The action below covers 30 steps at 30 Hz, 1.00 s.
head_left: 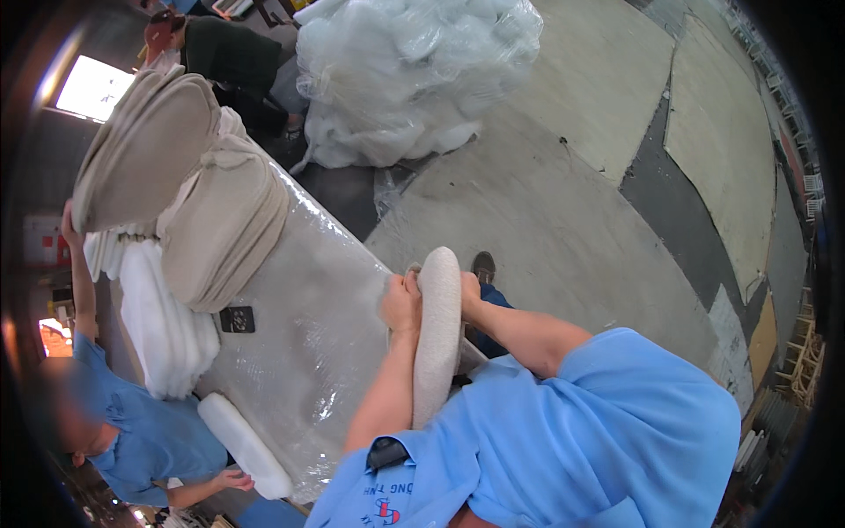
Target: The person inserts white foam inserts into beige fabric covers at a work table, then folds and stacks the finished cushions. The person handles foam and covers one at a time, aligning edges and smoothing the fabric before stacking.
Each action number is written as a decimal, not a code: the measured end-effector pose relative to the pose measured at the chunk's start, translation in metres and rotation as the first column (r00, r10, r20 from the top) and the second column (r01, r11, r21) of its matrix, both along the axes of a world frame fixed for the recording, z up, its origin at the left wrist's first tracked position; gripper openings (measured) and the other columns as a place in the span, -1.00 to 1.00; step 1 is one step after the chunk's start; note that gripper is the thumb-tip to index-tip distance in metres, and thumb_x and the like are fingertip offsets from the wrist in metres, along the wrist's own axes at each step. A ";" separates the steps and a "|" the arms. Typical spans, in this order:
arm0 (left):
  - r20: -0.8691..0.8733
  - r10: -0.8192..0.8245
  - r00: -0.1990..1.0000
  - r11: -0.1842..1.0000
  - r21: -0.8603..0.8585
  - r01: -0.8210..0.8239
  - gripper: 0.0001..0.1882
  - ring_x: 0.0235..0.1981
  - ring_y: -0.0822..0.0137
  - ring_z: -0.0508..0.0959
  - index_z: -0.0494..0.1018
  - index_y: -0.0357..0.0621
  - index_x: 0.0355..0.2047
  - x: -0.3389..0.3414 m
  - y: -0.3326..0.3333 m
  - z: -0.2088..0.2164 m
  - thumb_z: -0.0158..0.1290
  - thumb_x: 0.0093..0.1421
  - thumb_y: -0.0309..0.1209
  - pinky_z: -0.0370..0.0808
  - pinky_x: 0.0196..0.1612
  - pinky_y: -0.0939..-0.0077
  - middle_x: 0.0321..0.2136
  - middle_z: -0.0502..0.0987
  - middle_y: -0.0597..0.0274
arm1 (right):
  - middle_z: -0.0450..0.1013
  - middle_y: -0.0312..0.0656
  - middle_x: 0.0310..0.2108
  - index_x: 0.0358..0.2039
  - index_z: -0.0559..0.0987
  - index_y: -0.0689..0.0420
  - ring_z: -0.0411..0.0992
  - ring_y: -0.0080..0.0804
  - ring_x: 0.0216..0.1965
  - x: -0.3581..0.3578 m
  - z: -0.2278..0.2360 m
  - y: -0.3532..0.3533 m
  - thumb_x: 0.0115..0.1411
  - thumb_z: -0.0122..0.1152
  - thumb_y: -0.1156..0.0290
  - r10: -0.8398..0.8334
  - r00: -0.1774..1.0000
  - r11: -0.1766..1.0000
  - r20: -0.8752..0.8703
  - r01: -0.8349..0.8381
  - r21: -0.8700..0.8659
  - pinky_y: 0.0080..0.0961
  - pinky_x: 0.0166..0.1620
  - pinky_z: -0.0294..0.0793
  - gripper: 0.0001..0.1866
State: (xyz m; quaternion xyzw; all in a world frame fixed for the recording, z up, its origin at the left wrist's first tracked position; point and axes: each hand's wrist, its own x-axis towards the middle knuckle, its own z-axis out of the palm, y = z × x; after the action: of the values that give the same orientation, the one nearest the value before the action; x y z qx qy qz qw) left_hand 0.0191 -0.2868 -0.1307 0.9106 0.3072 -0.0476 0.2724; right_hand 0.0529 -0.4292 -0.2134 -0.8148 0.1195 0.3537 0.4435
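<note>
Both hands clamp the cushion: left hand (400,304) and right hand (469,290) squeeze its upper end. Cushion (437,334) stands on edge between them, long axis running down toward the chest.

My table (308,343) was wrapped in clear plastic. On it lay beige covers (220,229), white foam (167,326) and a black device (237,319).

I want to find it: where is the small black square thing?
In the head view, the black square thing lies left of centre on the plastic-covered table, just below the stacked beige cushions.
</note>
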 end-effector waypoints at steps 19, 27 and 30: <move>0.072 -0.013 0.997 0.997 0.081 0.007 -0.56 -0.36 -0.21 0.67 0.56 -0.03 -0.31 -0.010 0.008 -0.014 0.08 0.38 0.09 0.53 -0.27 -0.10 -0.44 0.68 -0.05 | 0.49 0.06 0.24 0.25 0.53 0.21 0.38 0.04 0.30 0.071 0.149 -0.130 0.41 0.15 0.09 0.403 0.480 0.915 0.779 -0.202 -0.349 0.07 0.33 0.29 -0.45; -0.022 -0.127 0.992 0.951 -0.285 0.116 -0.57 -0.30 -0.06 0.69 0.66 -0.08 -0.18 -0.026 0.050 0.006 0.21 0.31 0.05 0.55 -0.18 0.10 -0.36 0.70 -0.11 | 0.48 -0.06 0.23 0.25 0.52 0.19 0.41 -0.21 0.23 -0.027 0.085 -0.060 0.46 0.18 -0.03 -0.070 0.876 0.908 -0.477 0.254 0.332 -0.22 0.20 0.40 -0.42; -0.315 -0.249 0.916 0.866 -0.496 0.065 -0.56 -0.29 0.06 0.66 0.66 -0.19 -0.12 -0.061 0.066 0.034 0.18 0.34 -0.02 0.54 -0.16 0.17 -0.34 0.68 -0.08 | 0.61 -0.18 -0.02 0.09 0.60 0.19 0.51 -0.35 -0.03 -0.045 0.064 -0.040 0.50 0.17 0.11 -0.110 0.848 0.818 -0.519 0.374 0.437 -0.33 0.06 0.47 -0.59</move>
State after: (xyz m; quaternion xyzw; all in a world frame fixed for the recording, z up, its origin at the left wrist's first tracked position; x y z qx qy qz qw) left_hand -0.0417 -0.2205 -0.0970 0.8124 0.2551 -0.3137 0.4201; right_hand 0.0075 -0.4695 -0.1498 -0.5296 0.2287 0.4980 0.6474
